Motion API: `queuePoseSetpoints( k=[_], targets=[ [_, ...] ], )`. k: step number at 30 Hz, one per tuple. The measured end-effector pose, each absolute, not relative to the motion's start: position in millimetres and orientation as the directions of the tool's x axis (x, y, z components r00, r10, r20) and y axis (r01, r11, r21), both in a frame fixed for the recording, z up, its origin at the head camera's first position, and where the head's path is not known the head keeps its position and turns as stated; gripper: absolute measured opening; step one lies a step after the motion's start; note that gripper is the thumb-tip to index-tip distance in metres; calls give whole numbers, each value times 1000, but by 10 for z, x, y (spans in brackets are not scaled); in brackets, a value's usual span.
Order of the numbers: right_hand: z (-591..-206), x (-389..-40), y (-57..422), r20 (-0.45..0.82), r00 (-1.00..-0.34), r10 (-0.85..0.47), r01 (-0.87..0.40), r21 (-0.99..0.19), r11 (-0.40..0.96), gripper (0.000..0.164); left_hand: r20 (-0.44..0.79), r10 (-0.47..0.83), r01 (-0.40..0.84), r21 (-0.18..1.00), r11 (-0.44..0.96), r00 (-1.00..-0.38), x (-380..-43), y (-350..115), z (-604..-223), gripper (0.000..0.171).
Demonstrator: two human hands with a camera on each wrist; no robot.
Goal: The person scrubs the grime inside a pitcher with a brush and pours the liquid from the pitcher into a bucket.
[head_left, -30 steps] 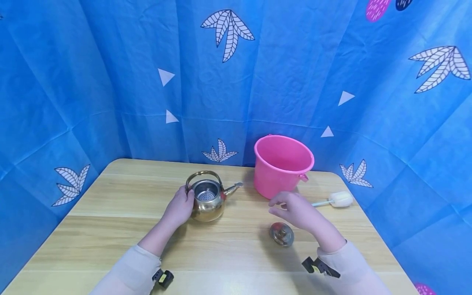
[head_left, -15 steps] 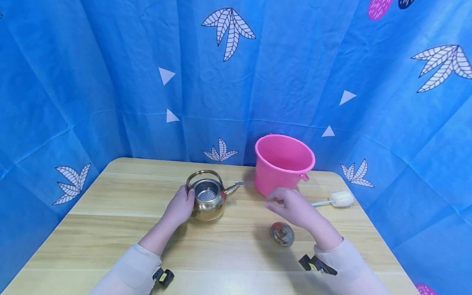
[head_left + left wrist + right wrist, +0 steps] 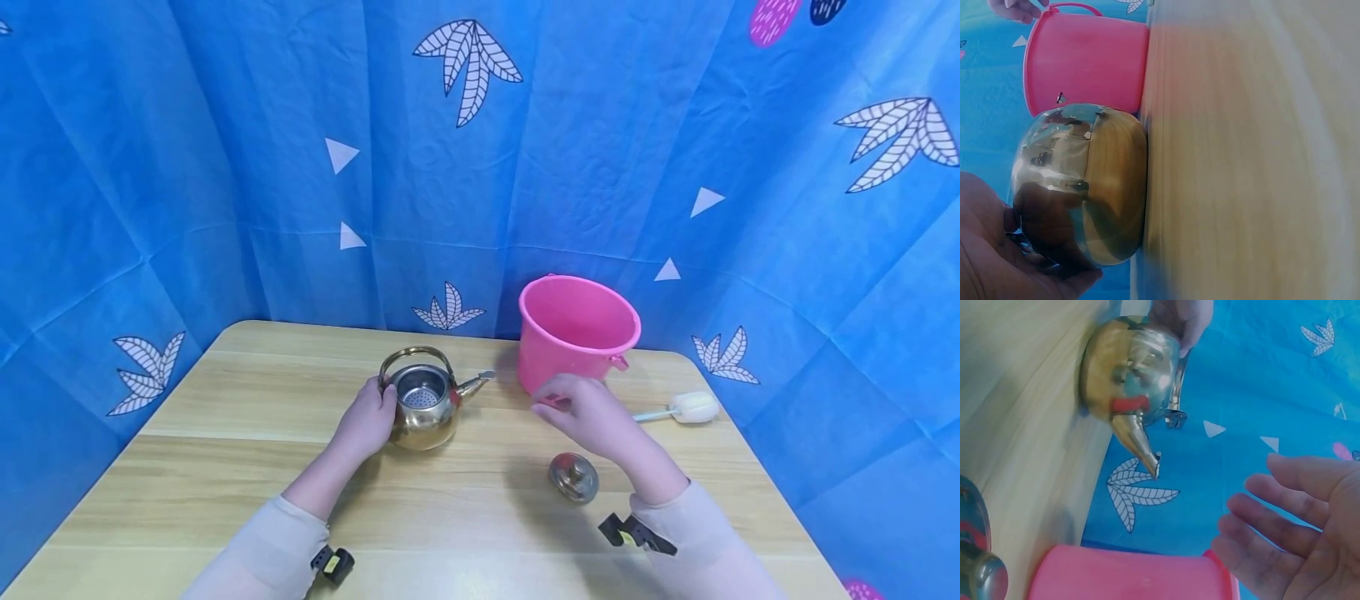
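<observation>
In the head view, a shiny gold kettle (image 3: 424,423) stands lidless on the table, its spout towards the right and its strainer showing inside. My left hand (image 3: 367,423) holds the kettle's left side, by the foot of the arched handle. The left wrist view shows this hand's fingers (image 3: 1075,284) curved around the rounded body. My right hand (image 3: 588,417) hovers in front of the pink bucket (image 3: 551,358) with loosely bent fingers and nothing in them. The right wrist view shows its bare palm (image 3: 1329,550). Nearer the front edge lies the kettle lid (image 3: 573,477), knob up.
A white sponge-headed brush (image 3: 695,407) lies at the right of the table, part of its pale handle hidden behind my right hand. Blue patterned curtain (image 3: 435,167) surrounds the wooden table (image 3: 262,417) at the back and sides.
My right hand has drifted a little left and away from me, past the lid. My left hand and the kettle keep their place.
</observation>
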State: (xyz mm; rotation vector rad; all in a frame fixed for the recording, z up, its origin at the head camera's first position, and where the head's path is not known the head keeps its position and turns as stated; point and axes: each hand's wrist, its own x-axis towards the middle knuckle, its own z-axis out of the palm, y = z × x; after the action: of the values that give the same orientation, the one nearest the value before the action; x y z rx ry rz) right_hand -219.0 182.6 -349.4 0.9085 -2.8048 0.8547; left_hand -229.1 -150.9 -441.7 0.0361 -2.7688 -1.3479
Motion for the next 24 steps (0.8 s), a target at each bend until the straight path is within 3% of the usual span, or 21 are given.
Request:
queuePoseSetpoints(
  k=[24],
  targets=[
    [-3448, -2205, 1592, 295, -797, -528, -599, -506, 621, 17, 33, -60, -13, 774, 633, -998, -2303, -1510, -4441, 58]
  ],
)
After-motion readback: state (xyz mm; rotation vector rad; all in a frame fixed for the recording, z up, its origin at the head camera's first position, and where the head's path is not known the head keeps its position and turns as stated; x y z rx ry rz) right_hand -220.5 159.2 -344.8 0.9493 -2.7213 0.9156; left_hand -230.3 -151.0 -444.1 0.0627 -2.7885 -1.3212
